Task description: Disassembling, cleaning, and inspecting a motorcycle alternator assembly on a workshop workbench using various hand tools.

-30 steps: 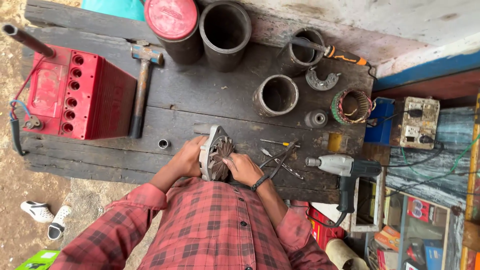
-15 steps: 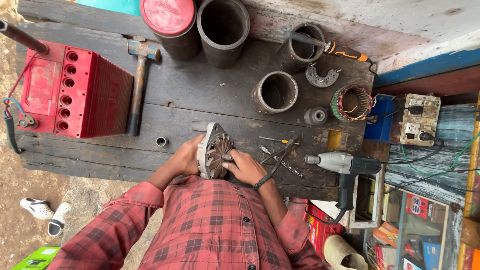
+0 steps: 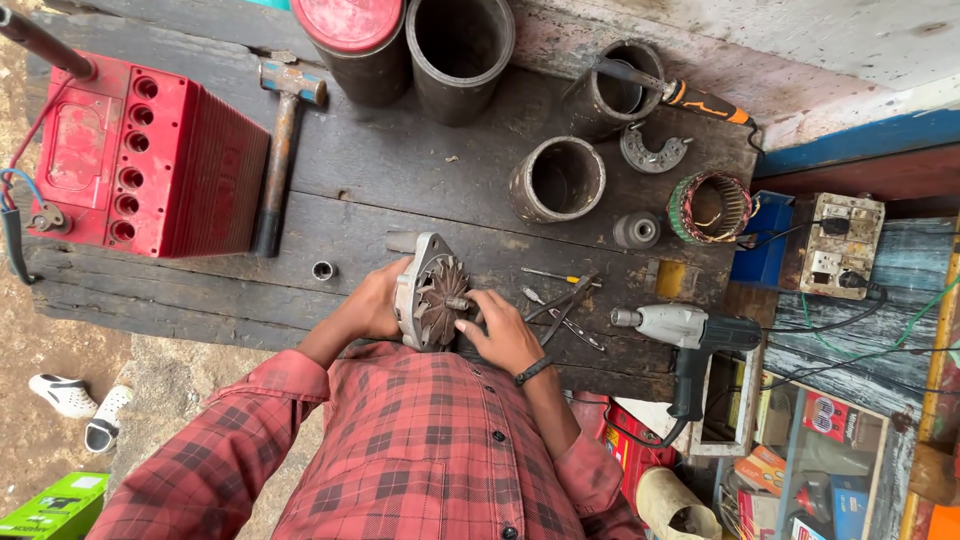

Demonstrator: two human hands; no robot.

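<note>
A round metal motor housing with a rusty finned fan (image 3: pixel 432 293) stands on edge on the dark wooden workbench (image 3: pixel 400 180). My left hand (image 3: pixel 372 303) grips its left rim from behind. My right hand (image 3: pixel 500 325) rests against the fan side, fingers at the small shaft in its centre. Both arms wear red plaid sleeves, and a dark band circles the right wrist.
A red battery (image 3: pixel 140 160) and a hammer (image 3: pixel 280 150) lie at left. Metal cylinders (image 3: pixel 558 180) and a copper-wound stator (image 3: pixel 710 207) stand behind. Pliers and small screwdrivers (image 3: pixel 560 305), a grey power drill (image 3: pixel 680 340) and a switch box (image 3: pixel 838 245) are at right.
The housing has been turned more upright, its fan facing right. My right hand has shifted onto the central shaft while the left keeps its hold.
</note>
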